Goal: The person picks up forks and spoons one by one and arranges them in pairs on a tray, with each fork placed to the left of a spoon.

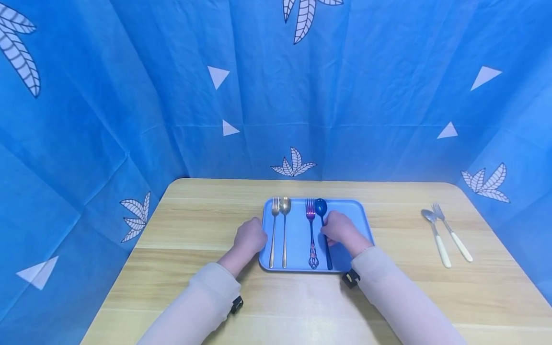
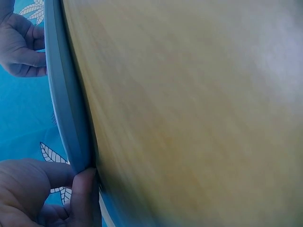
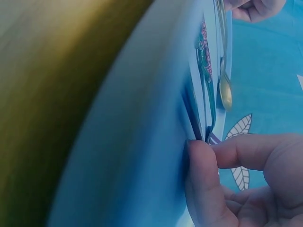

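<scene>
A blue rectangular tray lies on the wooden table. My left hand pinches the tray's left rim between thumb and index finger, as the left wrist view shows. Within the tray, my right hand pinches the handle of a dark blue spoon, whose bowl points away from me. Just left of that spoon is a purple fork with a patterned handle. A gold fork and a gold spoon lie side by side on the tray's left part.
To the right on the table lie a spoon and a fork, both with white handles. Blue curtain with leaf and triangle prints rises behind the table and along its sides.
</scene>
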`<action>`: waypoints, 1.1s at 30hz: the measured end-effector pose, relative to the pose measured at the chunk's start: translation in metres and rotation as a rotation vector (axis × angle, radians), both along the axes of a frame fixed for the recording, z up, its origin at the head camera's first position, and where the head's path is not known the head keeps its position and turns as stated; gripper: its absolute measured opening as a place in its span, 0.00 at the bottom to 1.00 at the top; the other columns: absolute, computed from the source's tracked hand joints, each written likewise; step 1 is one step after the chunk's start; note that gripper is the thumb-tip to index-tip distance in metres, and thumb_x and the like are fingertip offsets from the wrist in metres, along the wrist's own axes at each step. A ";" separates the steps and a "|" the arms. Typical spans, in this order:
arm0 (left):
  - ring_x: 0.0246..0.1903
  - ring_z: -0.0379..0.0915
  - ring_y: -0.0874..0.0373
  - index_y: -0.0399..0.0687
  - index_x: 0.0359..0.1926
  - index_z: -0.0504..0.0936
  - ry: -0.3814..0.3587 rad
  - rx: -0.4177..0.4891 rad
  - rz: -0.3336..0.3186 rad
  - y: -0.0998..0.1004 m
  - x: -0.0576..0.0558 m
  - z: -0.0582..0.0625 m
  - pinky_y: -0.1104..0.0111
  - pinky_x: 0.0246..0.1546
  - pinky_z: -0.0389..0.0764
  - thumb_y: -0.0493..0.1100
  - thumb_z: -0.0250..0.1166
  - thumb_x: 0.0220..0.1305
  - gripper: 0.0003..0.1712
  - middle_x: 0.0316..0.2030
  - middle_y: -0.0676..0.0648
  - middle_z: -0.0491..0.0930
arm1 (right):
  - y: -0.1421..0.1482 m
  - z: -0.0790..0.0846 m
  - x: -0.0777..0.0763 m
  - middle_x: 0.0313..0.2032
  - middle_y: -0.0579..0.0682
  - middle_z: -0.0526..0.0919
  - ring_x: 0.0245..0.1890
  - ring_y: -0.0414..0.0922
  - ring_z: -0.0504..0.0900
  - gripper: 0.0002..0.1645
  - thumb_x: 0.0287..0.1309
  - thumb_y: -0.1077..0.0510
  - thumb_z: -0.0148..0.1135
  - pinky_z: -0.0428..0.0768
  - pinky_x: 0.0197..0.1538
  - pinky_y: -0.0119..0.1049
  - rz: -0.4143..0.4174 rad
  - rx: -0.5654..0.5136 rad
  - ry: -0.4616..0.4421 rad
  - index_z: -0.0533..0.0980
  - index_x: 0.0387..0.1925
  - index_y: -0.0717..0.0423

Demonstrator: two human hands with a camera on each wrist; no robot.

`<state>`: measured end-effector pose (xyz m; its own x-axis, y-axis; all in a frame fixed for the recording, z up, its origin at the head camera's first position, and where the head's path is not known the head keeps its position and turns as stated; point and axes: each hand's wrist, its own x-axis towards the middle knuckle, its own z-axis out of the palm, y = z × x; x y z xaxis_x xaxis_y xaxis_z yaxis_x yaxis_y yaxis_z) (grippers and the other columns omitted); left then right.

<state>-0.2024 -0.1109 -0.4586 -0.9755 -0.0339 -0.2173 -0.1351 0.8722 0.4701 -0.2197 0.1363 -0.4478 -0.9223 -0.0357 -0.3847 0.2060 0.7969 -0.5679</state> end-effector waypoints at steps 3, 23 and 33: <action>0.31 0.76 0.49 0.33 0.48 0.77 0.003 0.006 0.004 0.000 -0.001 -0.001 0.59 0.32 0.81 0.34 0.58 0.63 0.14 0.34 0.42 0.79 | 0.000 0.000 0.000 0.27 0.56 0.79 0.24 0.46 0.84 0.05 0.64 0.65 0.60 0.84 0.29 0.34 0.002 0.002 0.007 0.74 0.33 0.63; 0.30 0.74 0.50 0.34 0.48 0.77 -0.007 0.034 0.013 -0.002 -0.001 -0.002 0.61 0.30 0.79 0.34 0.57 0.63 0.13 0.33 0.43 0.77 | -0.002 0.001 0.001 0.27 0.57 0.79 0.23 0.46 0.84 0.05 0.65 0.65 0.58 0.84 0.28 0.35 -0.003 0.005 0.011 0.75 0.33 0.64; 0.29 0.74 0.49 0.35 0.45 0.77 0.011 0.028 -0.001 -0.002 -0.001 -0.002 0.60 0.29 0.79 0.33 0.56 0.63 0.11 0.31 0.44 0.77 | -0.003 0.000 0.001 0.25 0.56 0.80 0.23 0.45 0.84 0.07 0.66 0.64 0.58 0.83 0.29 0.35 0.001 0.030 0.007 0.75 0.31 0.63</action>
